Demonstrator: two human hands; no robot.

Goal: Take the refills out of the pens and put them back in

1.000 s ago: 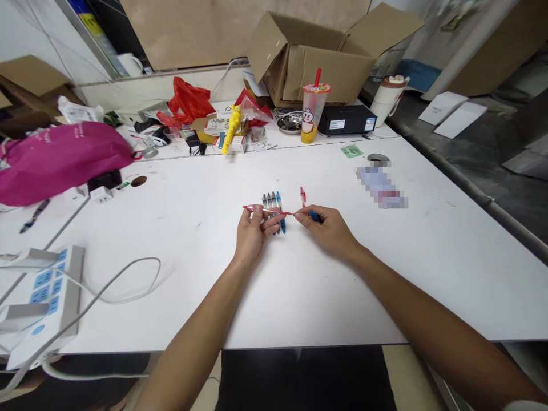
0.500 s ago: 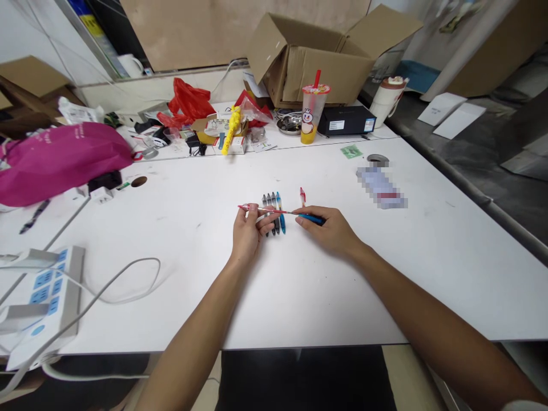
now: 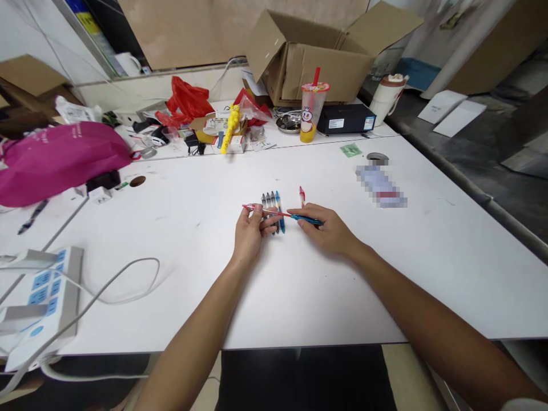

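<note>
My left hand (image 3: 249, 231) pinches a red pen part (image 3: 247, 206) between thumb and fingers. A thin red refill (image 3: 284, 214) sticks out of that part to the right. My right hand (image 3: 327, 228) is closed on a blue pen barrel (image 3: 307, 219), whose left end meets the refill's tip; how deep the tip sits cannot be made out. Behind my left fingers lie several dark pens (image 3: 268, 198) in a row, partly hidden, with a blue pen (image 3: 280, 212) at their right. A red-and-white pen piece (image 3: 302, 196) lies beyond my right fingers, its near end covered.
On the white table (image 3: 299, 297) a power strip (image 3: 64, 302) with a looping cable is at the left. A magenta bag (image 3: 64, 160) lies behind it. Farther back stand a drink cup (image 3: 311, 114), a black box (image 3: 347, 121) and an open cardboard box (image 3: 325, 71). A tape roll (image 3: 377, 158) lies right.
The red part and the blue barrel have come closer together. The refill's tip, visible just outside the barrel before, is now at or inside its end. My left hand has shifted slightly right.
</note>
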